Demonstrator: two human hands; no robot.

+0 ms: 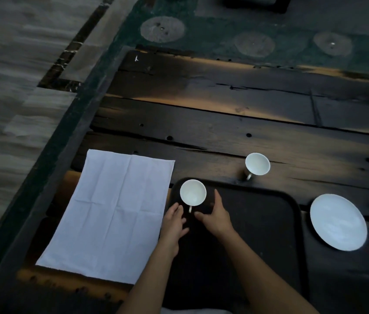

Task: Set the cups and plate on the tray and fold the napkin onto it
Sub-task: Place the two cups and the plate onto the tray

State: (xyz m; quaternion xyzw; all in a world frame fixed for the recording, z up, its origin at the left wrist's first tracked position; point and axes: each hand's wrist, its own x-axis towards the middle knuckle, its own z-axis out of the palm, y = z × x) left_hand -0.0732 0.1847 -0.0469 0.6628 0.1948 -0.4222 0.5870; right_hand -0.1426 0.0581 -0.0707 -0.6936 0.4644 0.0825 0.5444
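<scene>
Near cup: white cup [192, 192] sits upright in the tray's far-left corner, handle pointing back toward the person.
Tray: dark tray [258, 234] lies straight ahead on the worktop [224, 137], otherwise bare.
Left hand: left hand [174, 219] hovers just beside the cup's handle, fingers loose and spread, gripping nothing.
Right hand: right hand [216, 214] flanks the cup on the other side, fingers apart, also empty; whether a fingertip grazes the cup is too dim to say.
Far cup: second cup [257, 164] stands off the tray, just past its far rim, ahead and to the right, so the right hand looks the nearer one.
Plate: white plate [338, 222] rests on the worktop right of the tray, near its edge.
Napkin: white napkin [111, 211] lies flat and unfolded left of the tray, long axis running away from the person, closest to the left hand.
</scene>
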